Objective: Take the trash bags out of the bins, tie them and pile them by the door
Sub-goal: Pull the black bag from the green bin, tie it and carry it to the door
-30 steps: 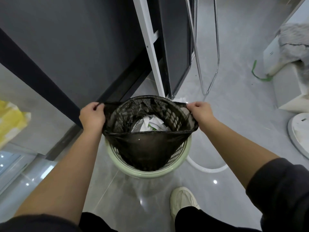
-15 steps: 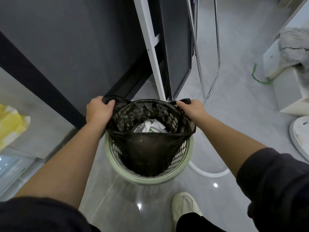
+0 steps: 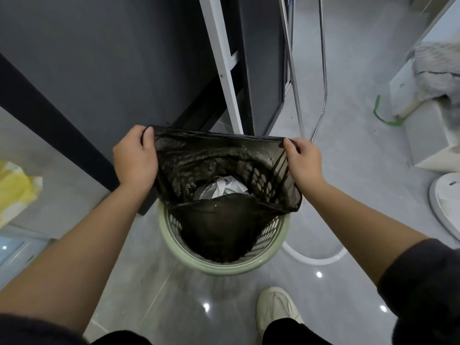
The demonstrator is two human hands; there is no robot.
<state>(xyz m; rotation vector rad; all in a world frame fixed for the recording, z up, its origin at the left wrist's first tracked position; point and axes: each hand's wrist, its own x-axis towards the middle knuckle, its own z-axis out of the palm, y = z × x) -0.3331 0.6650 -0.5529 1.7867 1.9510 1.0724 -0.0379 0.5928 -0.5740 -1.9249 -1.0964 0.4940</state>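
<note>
Floor: pale grey glossy tiled floor [image 3: 348, 170]; it carries the bin, and no door shows in this view, so the pile spot lies somewhere out of sight.
Panel: tall dark grey flat panel [image 3: 112, 58] at the far left; the bin stands just beside its lower edge.
Bin: round pale green plastic bin with perforated sides [image 3: 224, 268], upright on the floor between the two forearms, so both hands reach its mouth evenly.
Bag: thin black see-through plastic trash bag [image 3: 219, 227]. Its body hangs inside the bin. Its far rim is stretched taut between the hands, above the bin's far edge, while its near rim sags in an arc across the mouth.
Why held so: gripping opposite sides likely keeps the mouth open and level, so nothing spills as the bag comes up.
Left hand: left hand [image 3: 134, 158] at the bag's far left corner, fingers and thumb curled round the gathered rim.
Right hand: right hand [image 3: 302, 160] at the far right corner, thumb and fingers pinching the rim.
Contents: crumpled white paper [image 3: 232, 186] and a silvery foil wrapper [image 3: 206, 192] lie low in the bag, which looks lightly filled.
Stage: judged an early lift, with the tying and the piling not yet done.
Shoe: white shoe [image 3: 275, 310] planted near the bin, on the near right.
</note>
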